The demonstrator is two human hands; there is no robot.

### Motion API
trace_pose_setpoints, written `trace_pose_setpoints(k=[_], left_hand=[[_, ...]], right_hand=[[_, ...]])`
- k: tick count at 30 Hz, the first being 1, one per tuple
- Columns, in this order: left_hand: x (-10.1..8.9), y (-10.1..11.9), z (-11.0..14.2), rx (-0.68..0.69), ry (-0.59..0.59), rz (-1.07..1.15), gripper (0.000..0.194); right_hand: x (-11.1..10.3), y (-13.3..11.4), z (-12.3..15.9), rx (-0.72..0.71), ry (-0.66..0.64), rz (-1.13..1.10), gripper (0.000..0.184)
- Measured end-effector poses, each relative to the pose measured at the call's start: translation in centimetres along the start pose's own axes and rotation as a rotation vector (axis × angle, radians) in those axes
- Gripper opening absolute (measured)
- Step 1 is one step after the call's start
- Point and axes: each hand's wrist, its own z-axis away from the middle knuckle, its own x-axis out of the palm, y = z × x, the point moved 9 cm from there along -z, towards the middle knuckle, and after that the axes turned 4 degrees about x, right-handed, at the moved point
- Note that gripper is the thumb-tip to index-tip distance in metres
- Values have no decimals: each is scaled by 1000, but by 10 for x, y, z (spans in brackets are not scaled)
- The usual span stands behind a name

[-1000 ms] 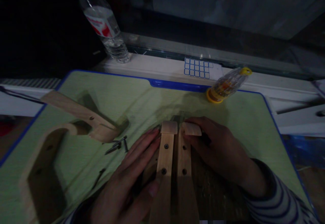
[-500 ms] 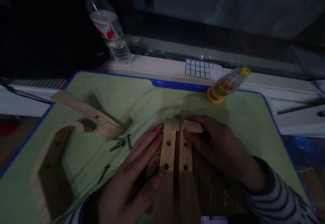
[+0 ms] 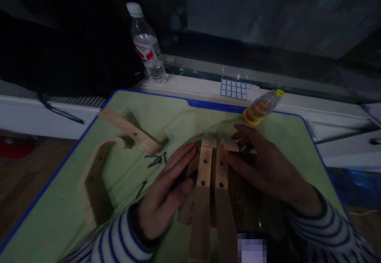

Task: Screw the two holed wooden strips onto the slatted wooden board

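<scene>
Two pale wooden legs with curved ends stand side by side before me, the left leg (image 3: 205, 171) and the right leg (image 3: 222, 175). Each has two dark holes or screw heads near its far end. Beneath them lies a dark brown wooden piece (image 3: 247, 203), mostly in shadow. My left hand (image 3: 169, 191) rests along the left side with fingers stretched out, their tips by the left leg's far end. My right hand (image 3: 264, 163) is open beside the right leg's curved end, thumb close to it and fingers spread apart.
Loose screws (image 3: 156, 160) and one single screw (image 3: 141, 189) lie left of my left hand. Further left are two curved wooden legs (image 3: 97, 171) (image 3: 133, 134). A yellow-capped bottle (image 3: 262, 107) stands at the table's back edge, a water bottle (image 3: 150, 52) on the sill.
My right hand has let go of the right leg's curved end and its fingers have spread. That end now sits closer to the left leg's end. The view has shifted somewhat.
</scene>
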Motion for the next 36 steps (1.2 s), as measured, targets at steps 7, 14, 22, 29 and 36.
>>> trace_pose_setpoints(k=[7, 14, 22, 29, 36], left_hand=[[-9, -5, -6, -73, 159, 133, 43], [-51, 16, -12, -176, 437, 192, 42], [-101, 27, 20, -159, 340, -276, 35], [-101, -3, 31, -283, -21, -923, 29], [-92, -16, 3, -286, -42, -1066, 35]], right_hand=[[-41, -1, 25, -46, 164, 128, 54], [-59, -5, 55, -62, 170, 257, 36], [-47, -37, 77, -122, 189, 243, 28], [-38, -50, 84, -182, 143, 221, 26], [-27, -53, 80, -219, 108, 196, 27]])
